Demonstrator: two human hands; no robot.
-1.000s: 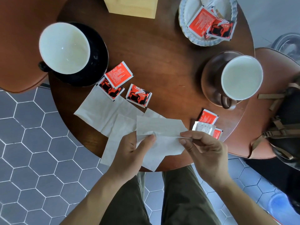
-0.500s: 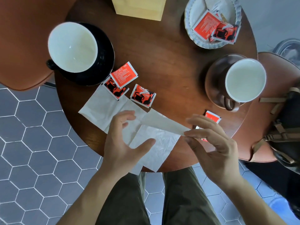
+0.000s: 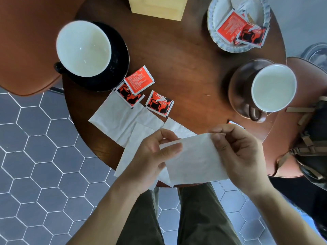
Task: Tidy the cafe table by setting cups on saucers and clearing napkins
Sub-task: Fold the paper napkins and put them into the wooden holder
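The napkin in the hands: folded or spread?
Spread. The napkin hangs as one flat sheet between the left hand and right hand, pinched at its top corners.

You can read little here; the red-and-black paper sugar sachet with a steaming cup drawing on the round dark wooden tabletop carries white Chinese characters, seemingly 白砂糖; the plain red sachet with white borders beside it bears fine white print, too small to read; the red sachets in the scalloped white dish are likewise illegible.
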